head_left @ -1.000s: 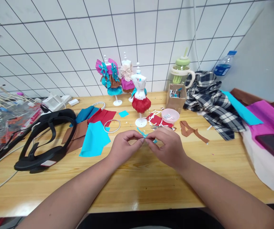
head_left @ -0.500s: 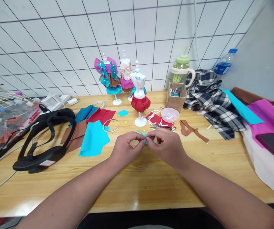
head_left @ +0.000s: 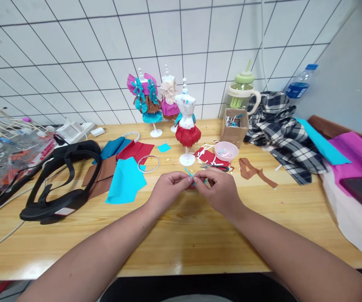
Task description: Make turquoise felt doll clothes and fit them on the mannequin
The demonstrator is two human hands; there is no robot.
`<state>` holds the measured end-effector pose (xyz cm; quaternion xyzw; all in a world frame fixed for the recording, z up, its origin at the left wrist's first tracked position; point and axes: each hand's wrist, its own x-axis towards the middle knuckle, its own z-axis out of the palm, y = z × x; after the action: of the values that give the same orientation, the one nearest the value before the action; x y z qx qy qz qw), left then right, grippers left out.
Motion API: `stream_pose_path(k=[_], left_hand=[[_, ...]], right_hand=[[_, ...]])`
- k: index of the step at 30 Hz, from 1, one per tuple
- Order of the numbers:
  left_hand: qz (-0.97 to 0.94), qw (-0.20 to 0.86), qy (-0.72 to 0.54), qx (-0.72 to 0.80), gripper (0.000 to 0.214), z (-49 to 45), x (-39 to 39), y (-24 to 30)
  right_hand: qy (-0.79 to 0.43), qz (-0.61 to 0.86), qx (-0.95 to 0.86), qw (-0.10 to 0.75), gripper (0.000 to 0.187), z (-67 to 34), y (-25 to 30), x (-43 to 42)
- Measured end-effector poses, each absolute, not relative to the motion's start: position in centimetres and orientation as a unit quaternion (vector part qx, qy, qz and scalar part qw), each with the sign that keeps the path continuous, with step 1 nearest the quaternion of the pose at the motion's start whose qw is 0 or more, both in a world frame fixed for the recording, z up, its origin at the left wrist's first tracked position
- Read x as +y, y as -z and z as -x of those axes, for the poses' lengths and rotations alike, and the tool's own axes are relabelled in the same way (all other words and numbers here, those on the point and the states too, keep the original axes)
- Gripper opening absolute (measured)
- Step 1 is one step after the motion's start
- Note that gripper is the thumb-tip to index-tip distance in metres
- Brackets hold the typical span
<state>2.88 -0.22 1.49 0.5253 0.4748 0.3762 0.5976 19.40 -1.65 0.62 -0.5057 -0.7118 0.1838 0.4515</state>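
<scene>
Both my hands meet above the table, just in front of the nearest small dress form. My left hand (head_left: 171, 188) pinches a small piece of blue crepe paper (head_left: 187, 171) between thumb and forefinger. At the same piece, my right hand (head_left: 221, 191) is closed in a pinch too; the fingers hide most of the paper. The dress form (head_left: 186, 110) has a bare white bodice and a puffed red skirt (head_left: 188, 134). Black-handled scissors (head_left: 220, 167) lie just beyond my right hand, beside white scraps on red paper. A pink dish (head_left: 226, 151) holds small pale bits.
Left lie blue paper (head_left: 126, 182), a white ring (head_left: 148, 164) and a black headset (head_left: 61, 184). Two dressed forms stand behind. At right are a cardboard box (head_left: 234, 128), a green-lidded jug (head_left: 243, 92), a brown strip (head_left: 267, 178) and checked cloth (head_left: 278, 130).
My fingers have shifted slightly on the blue paper, and its tip now sticks up more plainly between them. The whole view has moved a little; objects on the table stay in place.
</scene>
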Motion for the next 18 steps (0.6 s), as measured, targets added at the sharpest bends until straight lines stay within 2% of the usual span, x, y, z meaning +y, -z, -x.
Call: stream_pose_path(k=[7, 18], left_hand=[[-0.566, 0.538, -0.379, 0.496, 0.028, -3.05, -0.27, -1.58], [-0.514, 0.584, -0.410, 0.476, 0.026, -3.02, -0.11, -1.05]], right_hand=[[-0.241, 0.515, -0.686, 0.455, 0.012, -19.23, -0.57, -1.63], [-0.266, 0.520, -0.670, 0.458, 0.014, -19.36, -0.85, -1.54]])
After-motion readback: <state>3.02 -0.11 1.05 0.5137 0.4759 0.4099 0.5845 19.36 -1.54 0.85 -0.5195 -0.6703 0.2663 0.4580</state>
